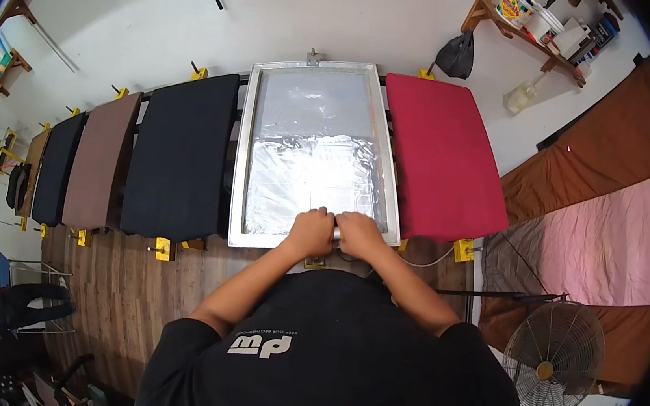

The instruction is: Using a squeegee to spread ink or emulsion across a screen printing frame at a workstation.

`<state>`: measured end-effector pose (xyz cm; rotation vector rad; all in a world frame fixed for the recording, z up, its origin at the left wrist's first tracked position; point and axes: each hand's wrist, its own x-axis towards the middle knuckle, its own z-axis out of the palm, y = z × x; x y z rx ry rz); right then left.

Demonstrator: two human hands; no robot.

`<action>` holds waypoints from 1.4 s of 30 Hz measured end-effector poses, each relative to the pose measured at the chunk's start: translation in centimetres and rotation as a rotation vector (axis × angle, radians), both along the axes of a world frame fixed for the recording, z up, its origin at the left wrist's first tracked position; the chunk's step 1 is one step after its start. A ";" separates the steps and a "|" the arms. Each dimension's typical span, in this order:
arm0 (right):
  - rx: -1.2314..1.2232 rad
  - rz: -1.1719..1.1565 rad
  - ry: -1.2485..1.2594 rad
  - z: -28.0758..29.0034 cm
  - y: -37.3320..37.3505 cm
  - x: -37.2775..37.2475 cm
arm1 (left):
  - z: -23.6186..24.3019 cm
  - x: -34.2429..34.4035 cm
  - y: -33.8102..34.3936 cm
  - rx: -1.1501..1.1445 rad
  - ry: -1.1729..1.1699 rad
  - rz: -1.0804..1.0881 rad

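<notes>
A silver-framed printing screen [243, 155] lies in front of me on one of the boards in the row. Its mesh is plain grey at the far half and glossy, wet-looking at the near half. My left hand [312, 230] and my right hand [359, 233] are closed side by side at the screen's near end. Between them shows a short piece of a grey bar, apparently the squeegee [337, 234]; the rest of it is covered by my fingers. A metal clamp [313, 57] sits at the screen's far edge.
A red cloth-covered board [448, 160] stands close on the right, a black one [182, 156] on the left, with more boards beyond. Yellow brackets [464, 250] stick out below. At right stands a fan [552, 362]; a person [13, 309] is at lower left.
</notes>
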<state>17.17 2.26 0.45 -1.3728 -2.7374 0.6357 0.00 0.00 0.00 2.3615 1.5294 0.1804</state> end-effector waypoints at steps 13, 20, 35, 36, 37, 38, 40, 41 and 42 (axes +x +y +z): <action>0.014 -0.083 0.477 2.1 -4.7 4.2 | 2.1 -7.9 -4.9 -0.044 -0.649 0.294; 0.109 -0.773 0.567 -2.5 -4.1 11.8 | -2.3 -18.4 -9.7 -0.045 -0.140 1.034; -0.183 -0.951 0.403 -4.2 -3.3 12.8 | -1.9 -18.4 -9.9 -0.185 -0.426 0.986; -0.185 -0.944 0.398 -4.0 -3.0 13.1 | -1.7 -18.5 -9.9 -0.183 -0.427 0.985; -0.191 -0.951 0.419 -4.0 -3.1 13.1 | -1.5 -18.6 -9.8 -0.191 -0.441 0.992; -0.190 -0.951 0.420 -3.9 -3.0 13.1 | -1.3 -18.7 -9.7 -0.200 -0.456 0.999; -0.246 -0.987 0.439 -3.3 -3.4 12.9 | -1.1 -18.6 -9.9 -0.187 -0.463 1.010; -0.248 -0.986 0.436 -3.0 -3.6 12.8 | -1.0 -18.5 -10.0 -0.172 -0.470 1.019; -0.270 -1.007 0.466 -2.6 -3.5 12.6 | -1.1 -18.6 -10.0 -0.170 -0.471 1.020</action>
